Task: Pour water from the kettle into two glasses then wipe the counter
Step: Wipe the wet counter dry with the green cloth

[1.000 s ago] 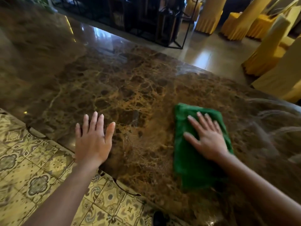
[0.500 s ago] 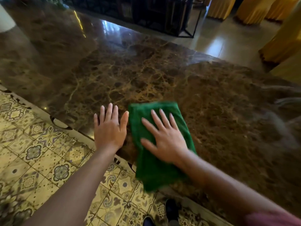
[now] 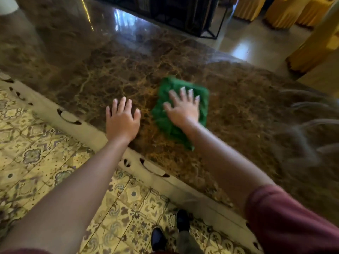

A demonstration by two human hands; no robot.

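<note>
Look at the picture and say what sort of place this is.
Probably a banquet hall or restaurant: a polished marble counter, yellow-draped chairs across a glossy floor and patterned floor tiles suggest it.

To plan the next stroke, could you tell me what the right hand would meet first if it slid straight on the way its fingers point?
Nothing obvious: the right hand, flat on the green cloth, points across bare marble counter toward its far edge. Depth there is unclear.

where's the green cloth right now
In the head view it lies mid-counter, flat under the right hand, just right of the left hand.
</note>
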